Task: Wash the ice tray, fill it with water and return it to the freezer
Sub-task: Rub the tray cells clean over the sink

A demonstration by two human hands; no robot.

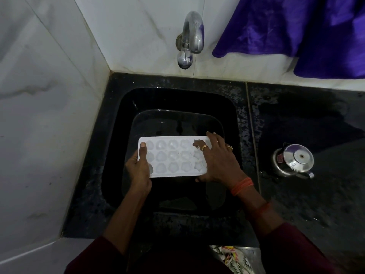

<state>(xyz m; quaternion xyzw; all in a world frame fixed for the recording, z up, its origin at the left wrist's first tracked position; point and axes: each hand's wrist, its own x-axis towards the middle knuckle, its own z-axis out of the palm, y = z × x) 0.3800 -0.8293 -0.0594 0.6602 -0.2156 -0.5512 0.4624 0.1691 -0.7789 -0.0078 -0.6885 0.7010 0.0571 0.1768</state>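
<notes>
- White marble-look tiles point(49, 95) cover the two walls that meet in the corner behind the basin.
- Black speckled stone counter point(296, 204) runs along the wall, wet in patches on the right.
- Set into it is a dark sink point(177, 95), glossy inside.
- Purple cloth point(306, 32) hangs down the wall at upper right, its hem near the counter.
- Over the sink the person holds a white ice tray point(173, 161) roughly level, with three rows of round and star-shaped moulds facing up.
- Their left hand point(138, 171) grips the tray's left end, thumb on top.
- Their right hand point(219, 163), wearing rings, lies spread over the right end with the thumb hooked at the near edge, grasping it.
- A metal tap point(192, 36) juts from the wall above the sink.
- A steel pot point(294, 161) with a lid stands on the counter to the right.
</notes>
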